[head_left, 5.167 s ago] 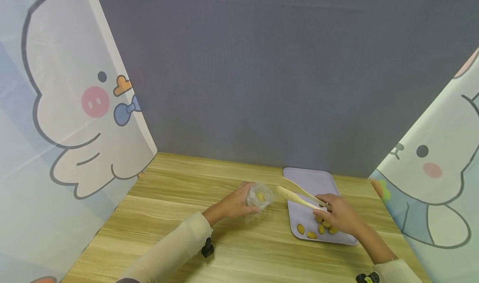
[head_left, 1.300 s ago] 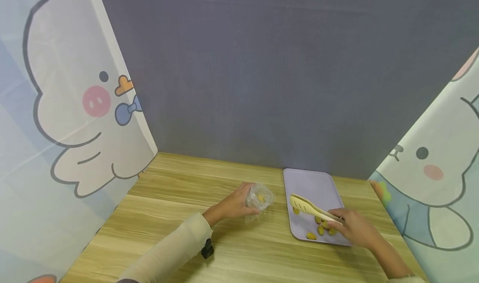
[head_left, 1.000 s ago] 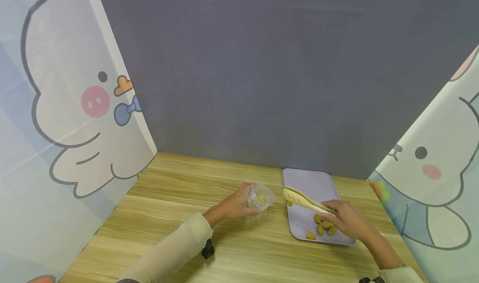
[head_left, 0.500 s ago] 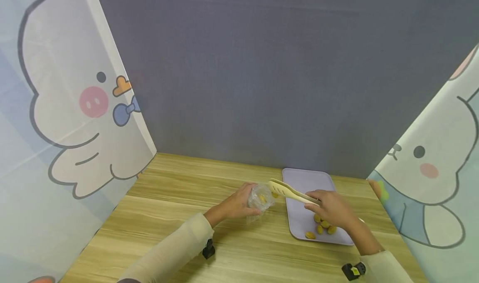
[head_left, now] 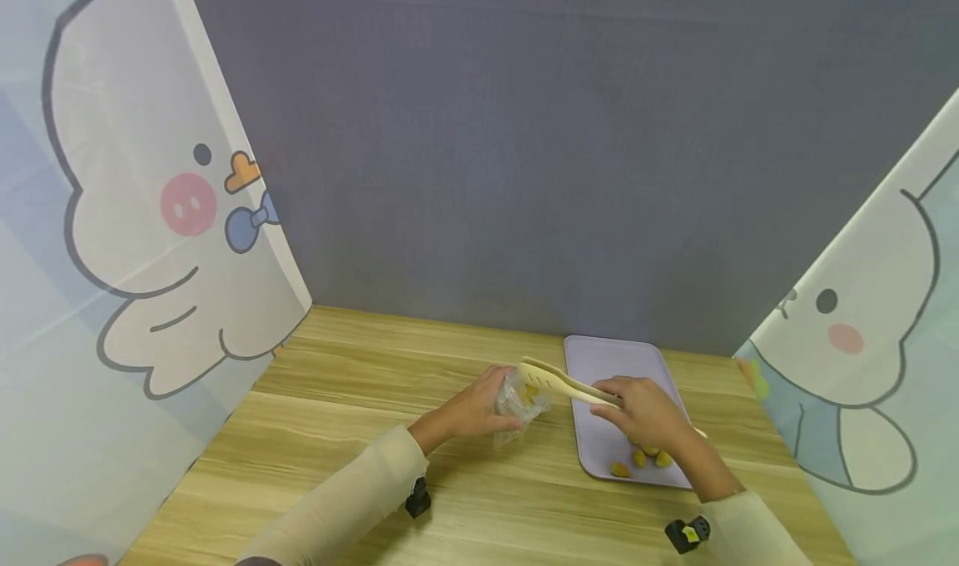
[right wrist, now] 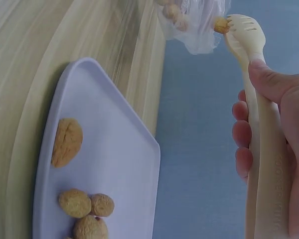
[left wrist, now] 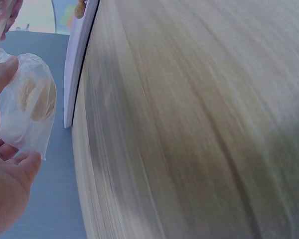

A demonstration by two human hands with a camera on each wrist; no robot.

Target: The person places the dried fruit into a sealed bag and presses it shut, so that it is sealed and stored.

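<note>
My left hand point(head_left: 475, 406) holds a clear plastic bag point(left wrist: 15, 124) upright by its side, mouth open. Through its film show several wrinkled yellow-brown oval pieces, like dried fruit. In my right hand point(head_left: 646, 412) are cream plastic tongs point(right wrist: 271, 164), thumb on one arm and fingers around the other. The slotted tips pinch one small oval piece point(right wrist: 221, 25) right at the mouth of the bag. More oval pieces point(head_left: 619, 469) lie at the near end of a pale lilac tray point(head_left: 614, 354), partly hidden under my right hand.
The tray lies on a wood-grain table point(head_left: 360, 399), to the right of the bag. A grey panel point(head_left: 479, 150) rises behind the table. Printed cartoon panels point(head_left: 127, 216) enclose the left and right sides.
My right hand has carried the tongs and the pinched piece leftward from over the tray to the bag's mouth. My left hand and the bag have stayed nearly still.
</note>
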